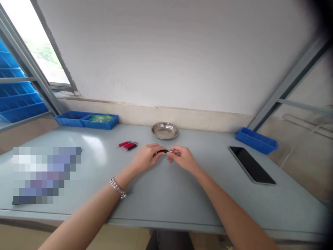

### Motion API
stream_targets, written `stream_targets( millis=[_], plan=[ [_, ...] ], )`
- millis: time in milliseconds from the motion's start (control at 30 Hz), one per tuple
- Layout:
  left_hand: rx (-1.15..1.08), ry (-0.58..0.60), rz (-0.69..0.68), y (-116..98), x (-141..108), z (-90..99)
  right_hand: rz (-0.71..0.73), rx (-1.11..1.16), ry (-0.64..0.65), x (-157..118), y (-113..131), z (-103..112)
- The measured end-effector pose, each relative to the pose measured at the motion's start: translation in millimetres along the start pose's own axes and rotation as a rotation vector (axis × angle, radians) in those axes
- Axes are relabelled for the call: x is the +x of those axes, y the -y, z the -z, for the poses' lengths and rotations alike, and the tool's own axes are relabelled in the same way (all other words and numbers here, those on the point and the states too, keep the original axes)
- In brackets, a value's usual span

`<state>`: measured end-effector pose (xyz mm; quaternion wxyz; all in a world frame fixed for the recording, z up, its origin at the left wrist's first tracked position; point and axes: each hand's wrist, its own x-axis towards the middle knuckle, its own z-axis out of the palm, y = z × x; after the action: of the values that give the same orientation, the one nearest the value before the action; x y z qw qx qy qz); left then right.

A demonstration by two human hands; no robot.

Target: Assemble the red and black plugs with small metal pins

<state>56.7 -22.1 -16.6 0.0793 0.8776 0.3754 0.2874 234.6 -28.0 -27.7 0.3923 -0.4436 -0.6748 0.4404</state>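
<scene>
A small black object with a silvery tip [164,151] is held between both hands above the middle of the table. My left hand [148,156] pinches its black end. My right hand [180,157] has thumb and fingers closed on the metal end. To the left of my left hand, several red and black pen-like pieces [128,145] with thin metal tips lie on the table. A round steel dish [164,131] stands just behind my hands, near the wall.
Two blue bins [73,118], one with green bags [101,118], stand back left. At the right are a blue tray [256,139] and a dark-screened tablet [252,166]. A pixelated item [47,175] lies on the table [161,198] at left.
</scene>
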Motion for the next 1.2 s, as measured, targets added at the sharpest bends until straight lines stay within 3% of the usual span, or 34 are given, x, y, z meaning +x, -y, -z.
stream_targets(
  millis=[200, 433, 633, 1200],
  plan=[
    [-0.021, -0.005, -0.033, 1.9, 0.2, 0.3, 0.065, -0.087, 0.072, -1.9, 2.9, 4.0],
    [-0.035, 0.008, -0.034, -0.4, 0.0, 1.1, 0.049, 0.008, -0.013, 0.8, -0.4, 0.2],
    [0.001, 0.004, -0.031, -0.7, -1.2, -0.1, 0.078, -0.054, -0.039, 1.4, -2.2, -2.4],
    [-0.011, -0.005, -0.057, 2.5, -0.4, -0.7, 0.117, -0.273, 0.077, -2.1, 1.8, 2.3]
  ],
)
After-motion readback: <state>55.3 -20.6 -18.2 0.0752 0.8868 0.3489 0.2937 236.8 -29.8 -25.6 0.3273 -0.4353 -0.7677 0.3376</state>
